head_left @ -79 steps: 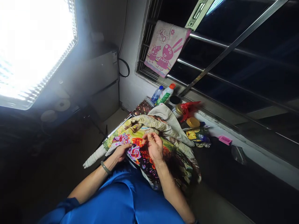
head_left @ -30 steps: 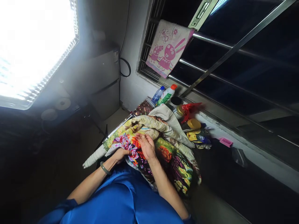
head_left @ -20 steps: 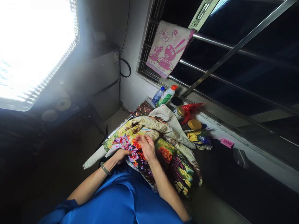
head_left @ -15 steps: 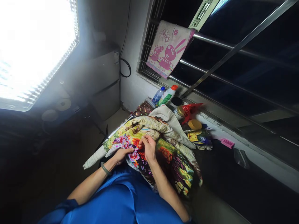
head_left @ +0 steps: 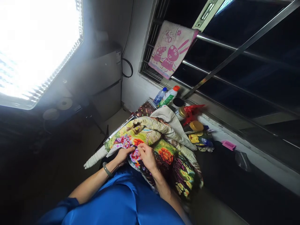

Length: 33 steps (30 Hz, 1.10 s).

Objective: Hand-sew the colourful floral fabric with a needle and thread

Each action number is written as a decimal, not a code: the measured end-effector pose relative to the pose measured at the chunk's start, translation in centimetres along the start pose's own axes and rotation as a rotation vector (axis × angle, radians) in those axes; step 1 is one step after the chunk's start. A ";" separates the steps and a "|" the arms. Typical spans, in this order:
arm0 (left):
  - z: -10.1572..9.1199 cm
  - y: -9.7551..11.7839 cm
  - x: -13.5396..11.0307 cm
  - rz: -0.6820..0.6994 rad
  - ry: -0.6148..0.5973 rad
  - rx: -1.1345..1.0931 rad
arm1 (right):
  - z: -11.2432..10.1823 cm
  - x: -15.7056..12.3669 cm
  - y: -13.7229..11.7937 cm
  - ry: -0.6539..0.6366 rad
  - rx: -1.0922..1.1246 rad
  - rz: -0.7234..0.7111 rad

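Observation:
A large flower-patterned embroidery cloth (head_left: 168,150) lies bunched over my lap and the table. My left hand (head_left: 123,154), with a green bangle at the wrist, grips the cloth's near edge beside a pink flower. My right hand (head_left: 146,154) rests on the cloth just to its right, fingers pinched together at the same spot. What the right fingers pinch is too small to make out. The two hands almost touch.
Along the window ledge stand a plastic water bottle (head_left: 160,95), a white bottle with an orange cap (head_left: 170,94), jars with yellow lids (head_left: 196,125), a red bag (head_left: 191,111) and a pink box (head_left: 229,145). A pink cartoon towel (head_left: 170,50) hangs on the window bars. A bright lamp (head_left: 35,47) glares at upper left.
My right hand came down from above the cloth, closed its fingers and drew nearer, meeting the left hand at the pink flower. The left hand stayed on the cloth edge.

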<state>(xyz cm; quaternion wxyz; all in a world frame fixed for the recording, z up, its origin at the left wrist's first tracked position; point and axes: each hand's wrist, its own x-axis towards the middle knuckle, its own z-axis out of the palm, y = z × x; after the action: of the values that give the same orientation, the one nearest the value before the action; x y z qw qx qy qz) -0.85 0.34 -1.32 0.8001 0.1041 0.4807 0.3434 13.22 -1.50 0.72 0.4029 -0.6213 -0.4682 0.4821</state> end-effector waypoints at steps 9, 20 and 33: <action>0.0 -0.1 0.1 0.034 -0.017 0.031 | 0.4 0.1 0.0 -0.003 -0.066 0.022; -0.4 -0.2 0.6 0.031 -0.019 -0.008 | 0.3 0.2 -0.4 -0.024 -0.096 -0.011; -0.3 -0.2 0.7 0.017 -0.025 -0.085 | 0.5 0.2 -0.7 -0.042 -0.104 0.070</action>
<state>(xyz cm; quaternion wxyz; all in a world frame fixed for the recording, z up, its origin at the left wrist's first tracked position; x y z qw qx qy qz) -0.76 0.57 -2.06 0.8067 0.0783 0.4549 0.3690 12.66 -1.07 1.29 0.3431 -0.6471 -0.4789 0.4839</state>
